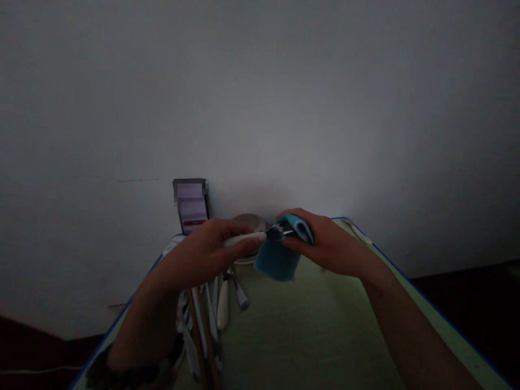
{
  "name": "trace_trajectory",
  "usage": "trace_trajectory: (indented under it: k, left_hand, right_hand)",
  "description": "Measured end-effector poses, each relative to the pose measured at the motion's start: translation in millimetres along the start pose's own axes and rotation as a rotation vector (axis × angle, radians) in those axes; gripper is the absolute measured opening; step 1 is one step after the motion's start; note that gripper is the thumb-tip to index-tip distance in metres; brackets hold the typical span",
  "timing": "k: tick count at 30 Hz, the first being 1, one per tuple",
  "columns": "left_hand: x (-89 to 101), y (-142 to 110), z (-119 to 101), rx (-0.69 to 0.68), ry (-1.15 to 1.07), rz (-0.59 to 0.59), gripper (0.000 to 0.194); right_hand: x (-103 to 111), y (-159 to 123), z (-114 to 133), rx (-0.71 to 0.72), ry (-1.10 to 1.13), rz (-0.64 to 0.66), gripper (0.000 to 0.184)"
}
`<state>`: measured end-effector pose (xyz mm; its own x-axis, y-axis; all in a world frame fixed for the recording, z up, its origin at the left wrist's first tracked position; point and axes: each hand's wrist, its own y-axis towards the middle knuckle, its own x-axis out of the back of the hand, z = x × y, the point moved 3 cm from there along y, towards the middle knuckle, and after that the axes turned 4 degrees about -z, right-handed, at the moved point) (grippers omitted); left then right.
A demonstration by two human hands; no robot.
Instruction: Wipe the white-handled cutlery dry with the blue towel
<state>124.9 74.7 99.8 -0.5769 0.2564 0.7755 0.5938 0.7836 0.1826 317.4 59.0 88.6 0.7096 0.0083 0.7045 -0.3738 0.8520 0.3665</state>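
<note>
My left hand is closed around the white handle of a utensil held above the table. Its metal end runs into a folded blue cloth, so I cannot make out what kind of utensil it is. My right hand grips this cloth around the metal end, and a flap of it hangs down. Below my left hand lies a row of cutlery, among it another white-handled utensil and a metal utensil handle.
Behind my hands, a round bowl stands near the wall, partly covered. A phone leans upright at the back left. Brown sticks lie among the cutlery. Along the right table edge is a white strip-like object.
</note>
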Motion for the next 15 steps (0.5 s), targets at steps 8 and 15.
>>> trace_trajectory:
  k: [8, 15]
  left_hand:
    - [-4.0, 0.0, -15.2, -0.076, 0.045, 0.092, 0.035]
    - [-5.0, 2.0, -12.8, -0.081, 0.077, 0.122, 0.032]
  right_hand:
    - [-2.6, 1.1, 7.0, -0.003, -0.032, 0.04, 0.019]
    - [-3.6, 2.0, 6.0, -0.021, -0.016, 0.065, 0.018]
